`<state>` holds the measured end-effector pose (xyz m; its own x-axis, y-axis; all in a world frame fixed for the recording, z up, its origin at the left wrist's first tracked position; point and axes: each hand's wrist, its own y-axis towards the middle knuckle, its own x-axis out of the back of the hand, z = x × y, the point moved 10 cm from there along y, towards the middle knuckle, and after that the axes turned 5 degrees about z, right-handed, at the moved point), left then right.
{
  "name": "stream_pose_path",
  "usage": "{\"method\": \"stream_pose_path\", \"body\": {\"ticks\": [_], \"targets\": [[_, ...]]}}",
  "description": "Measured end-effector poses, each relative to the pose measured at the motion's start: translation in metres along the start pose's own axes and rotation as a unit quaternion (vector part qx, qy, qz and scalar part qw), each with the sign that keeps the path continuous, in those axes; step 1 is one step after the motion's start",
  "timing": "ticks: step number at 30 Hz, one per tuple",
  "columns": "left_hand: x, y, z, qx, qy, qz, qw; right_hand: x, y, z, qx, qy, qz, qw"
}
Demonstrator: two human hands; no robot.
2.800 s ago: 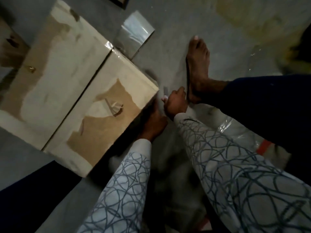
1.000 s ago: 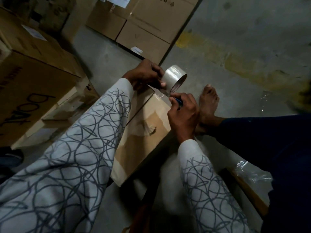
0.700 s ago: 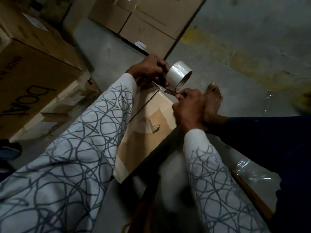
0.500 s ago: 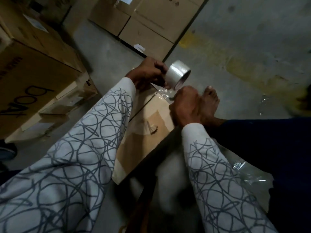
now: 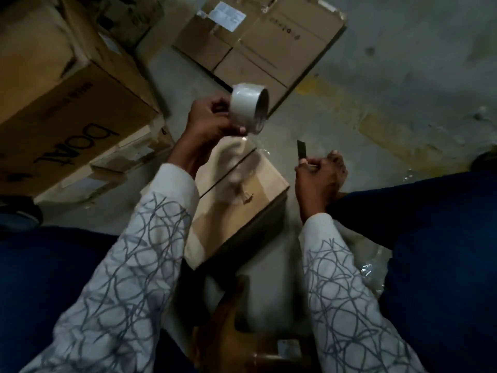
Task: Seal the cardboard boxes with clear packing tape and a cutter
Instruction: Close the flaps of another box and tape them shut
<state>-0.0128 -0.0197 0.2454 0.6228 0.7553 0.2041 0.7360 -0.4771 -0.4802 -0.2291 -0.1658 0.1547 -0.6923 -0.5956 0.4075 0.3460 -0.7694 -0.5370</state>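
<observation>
We see the cardboard box (image 5: 242, 195) at frame centre on the concrete floor (image 5: 403, 76), top flaps closed along a diagonal seam, with pale torn patches and a glossy strip of tape at its far edge. The tape roll (image 5: 248, 107) sits above the box, upper centre, lifted clear of the top; the left hand (image 5: 208, 125) is wrapped around it, fingers curled on its near side. We can't tell whether a strand still links roll and box. The right hand (image 5: 313, 179) is right of the box, closed into a fist around the cutter (image 5: 301, 149), whose dark blade end sticks up from the fist, apart from both roll and box. A bare foot (image 5: 336, 164) is just behind that hand. Both sleeves are white with a grey scribble pattern. Dark blue trouser legs fill the lower left and right. Crumpled clear plastic (image 5: 372, 262) lies lower right. Large cartons (image 5: 67, 103) stack at upper left, one printed "boat"; another carton (image 5: 269, 41) with a white label lies at top centre.
</observation>
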Motion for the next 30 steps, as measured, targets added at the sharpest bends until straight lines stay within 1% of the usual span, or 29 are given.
{"method": "stream_pose_path", "body": {"ticks": [1,3,5,7,8,10,12,14,15,17,18,19,21,23,24,25,27,28,30], "targets": [[0.021,-0.022,0.003,0.004,0.013,-0.039,0.999,-0.01,-0.011,0.002,-0.003,0.018,0.023,1.0],[0.06,-0.062,0.028,0.042,0.039,-0.097,0.994,-0.028,-0.02,-0.014,0.008,0.065,0.065,0.996],[0.089,-0.101,0.062,0.087,0.092,-0.129,0.984,-0.05,-0.028,-0.033,0.017,0.068,0.106,0.992],[0.11,-0.145,0.093,0.12,0.165,-0.142,0.969,-0.053,-0.08,-0.016,0.014,0.033,0.121,0.992],[0.116,-0.169,0.107,0.135,0.183,-0.145,0.963,-0.055,-0.1,-0.017,0.022,-0.003,0.132,0.991],[0.125,-0.211,0.135,0.166,0.171,-0.162,0.958,-0.063,-0.127,-0.027,0.025,-0.064,0.164,0.984],[0.129,-0.247,0.158,0.18,0.172,-0.187,0.95,-0.076,-0.15,-0.034,0.03,-0.094,0.205,0.974],[0.123,-0.269,0.175,0.19,0.208,-0.176,0.943,-0.087,-0.166,-0.028,0.047,-0.095,0.225,0.968],[0.116,-0.274,0.18,0.207,0.224,-0.15,0.94,-0.09,-0.168,-0.02,0.066,-0.102,0.221,0.968],[0.098,-0.281,0.186,0.224,0.249,-0.08,0.939,-0.091,-0.175,-0.004,0.12,-0.156,0.205,0.959],[0.089,-0.281,0.183,0.214,0.263,-0.055,0.939,-0.09,-0.178,0.002,0.144,-0.187,0.199,0.951],[0.082,-0.279,0.176,0.195,0.276,-0.042,0.94,-0.091,-0.183,0.005,0.165,-0.199,0.209,0.943],[0.068,-0.278,0.151,0.143,0.29,-0.033,0.946,-0.098,-0.205,0.009,0.215,-0.185,0.273,0.919],[0.057,-0.275,0.125,0.086,0.281,-0.027,0.955,-0.106,-0.236,0.012,0.276,-0.176,0.351,0.877],[0.052,-0.274,0.117,0.066,0.273,-0.023,0.959,-0.106,-0.249,0.008,0.291,-0.174,0.379,0.861],[0.049,-0.271,0.109,0.04,0.266,-0.02,0.963,-0.104,-0.257,0.003,0.293,-0.164,0.397,0.854],[0.047,-0.269,0.105,0.002,0.263,-0.017,0.965,-0.095,-0.257,-0.011,0.275,-0.15,0.412,0.856],[0.048,-0.27,0.105,-0.008,0.262,-0.019,0.965,-0.09,-0.255,-0.019,0.269,-0.162,0.421,0.851],[0.05,-0.273,0.11,-0.006,0.269,-0.014,0.963,-0.086,-0.257,-0.027,0.28,-0.215,0.446,0.823]]}}
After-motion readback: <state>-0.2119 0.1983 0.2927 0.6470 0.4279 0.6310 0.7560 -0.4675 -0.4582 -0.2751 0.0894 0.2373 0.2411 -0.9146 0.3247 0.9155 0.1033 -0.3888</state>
